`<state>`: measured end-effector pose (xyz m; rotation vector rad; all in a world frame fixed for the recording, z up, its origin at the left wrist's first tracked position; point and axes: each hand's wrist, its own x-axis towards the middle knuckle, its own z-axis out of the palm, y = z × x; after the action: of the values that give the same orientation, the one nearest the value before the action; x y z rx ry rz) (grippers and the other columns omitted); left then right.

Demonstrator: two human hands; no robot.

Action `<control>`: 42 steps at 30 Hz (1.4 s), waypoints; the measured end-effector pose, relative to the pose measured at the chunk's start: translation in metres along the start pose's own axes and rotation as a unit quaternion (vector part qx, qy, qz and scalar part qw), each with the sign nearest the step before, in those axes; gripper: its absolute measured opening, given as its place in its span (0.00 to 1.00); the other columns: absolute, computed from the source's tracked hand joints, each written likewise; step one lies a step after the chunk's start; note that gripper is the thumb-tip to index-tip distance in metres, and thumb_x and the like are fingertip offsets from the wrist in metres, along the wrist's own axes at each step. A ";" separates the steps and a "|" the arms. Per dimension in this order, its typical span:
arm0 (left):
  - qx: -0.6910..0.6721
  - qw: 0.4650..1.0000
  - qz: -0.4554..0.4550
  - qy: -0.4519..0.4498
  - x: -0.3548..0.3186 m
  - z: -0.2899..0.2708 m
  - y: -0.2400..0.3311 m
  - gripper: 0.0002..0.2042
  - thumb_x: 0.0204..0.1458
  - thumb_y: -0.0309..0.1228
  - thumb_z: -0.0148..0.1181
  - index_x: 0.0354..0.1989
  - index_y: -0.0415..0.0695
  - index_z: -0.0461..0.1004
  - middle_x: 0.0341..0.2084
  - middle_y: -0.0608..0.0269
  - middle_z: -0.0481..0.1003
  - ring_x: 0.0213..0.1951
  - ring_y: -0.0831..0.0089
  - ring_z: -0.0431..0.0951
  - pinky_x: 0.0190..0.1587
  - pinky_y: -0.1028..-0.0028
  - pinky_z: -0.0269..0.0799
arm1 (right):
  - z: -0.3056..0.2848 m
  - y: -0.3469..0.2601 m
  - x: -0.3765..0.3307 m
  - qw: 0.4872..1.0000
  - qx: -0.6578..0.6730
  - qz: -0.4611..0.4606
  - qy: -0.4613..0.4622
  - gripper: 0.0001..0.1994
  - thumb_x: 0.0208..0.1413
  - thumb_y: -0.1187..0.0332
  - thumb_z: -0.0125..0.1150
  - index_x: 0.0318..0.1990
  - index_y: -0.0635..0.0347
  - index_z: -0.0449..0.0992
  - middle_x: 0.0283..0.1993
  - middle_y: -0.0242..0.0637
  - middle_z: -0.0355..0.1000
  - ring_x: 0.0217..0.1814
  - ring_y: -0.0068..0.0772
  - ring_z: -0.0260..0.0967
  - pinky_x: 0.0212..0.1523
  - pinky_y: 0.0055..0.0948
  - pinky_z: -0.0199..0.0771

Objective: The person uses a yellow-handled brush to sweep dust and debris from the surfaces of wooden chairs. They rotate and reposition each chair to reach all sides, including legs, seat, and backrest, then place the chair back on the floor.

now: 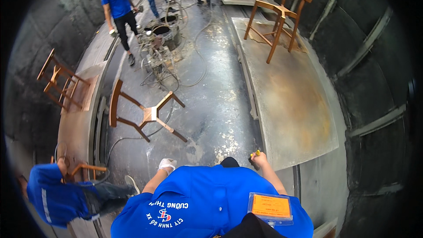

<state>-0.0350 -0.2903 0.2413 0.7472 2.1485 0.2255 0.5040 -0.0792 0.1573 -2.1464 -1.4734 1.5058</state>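
Observation:
My left hand, in a white glove, hangs low beside my body and touches nothing that I can see. Its fingers are too small and bunched to read clearly. On the other side, my bare right hand is closed around a small tool with a yellow handle and a dark end; its exact kind does not show. Ahead and to the left is a brown wooden chair frame without a seat panel, a white patch at its centre. Neither hand reaches it.
Wooden chairs stand on the right platform and the left platform. Pots, pumps and hoses crowd the floor ahead. A person in blue walks at far left; another works at near left with a hose. More people stand farther back.

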 end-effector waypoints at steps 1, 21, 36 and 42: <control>0.012 1.000 -0.006 -0.018 0.012 0.000 0.003 0.21 0.57 0.45 0.65 0.50 0.43 0.85 0.46 0.48 0.85 0.52 0.58 0.85 0.55 0.64 0.77 | -0.005 0.013 -0.001 0.999 -0.034 0.024 0.009 0.12 0.56 0.66 0.69 0.45 0.60 0.85 0.42 0.45 0.84 0.43 0.40 0.84 0.46 0.40 0.81; 0.008 0.994 0.104 0.027 0.323 -0.075 0.354 0.20 0.58 0.44 0.67 0.50 0.39 0.85 0.46 0.52 0.86 0.50 0.64 0.85 0.55 0.68 0.77 | -0.113 -0.154 0.277 0.985 -0.098 0.142 0.010 0.19 0.45 0.61 0.74 0.43 0.62 0.86 0.46 0.55 0.83 0.51 0.52 0.83 0.53 0.45 0.81; 0.229 0.968 0.007 -0.099 0.582 -0.203 0.413 0.21 0.55 0.45 0.69 0.50 0.43 0.85 0.45 0.52 0.86 0.51 0.61 0.85 0.55 0.67 0.77 | -0.109 -0.406 0.456 0.957 0.147 0.165 0.190 0.06 0.54 0.69 0.65 0.28 0.55 0.86 0.31 0.37 0.83 0.38 0.30 0.81 0.42 0.36 0.78; 0.290 0.952 0.016 -0.096 0.679 -0.258 0.489 0.21 0.54 0.47 0.68 0.49 0.43 0.85 0.45 0.50 0.85 0.51 0.58 0.85 0.56 0.66 0.77 | -0.071 -0.380 0.420 0.921 0.176 0.293 0.187 0.08 0.49 0.68 0.73 0.34 0.62 0.84 0.32 0.39 0.82 0.32 0.31 0.80 0.39 0.37 0.80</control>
<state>-0.3447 0.5247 0.1562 1.0818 2.0224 -0.4688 0.3299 0.4645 0.1431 -2.5552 -0.4109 1.2561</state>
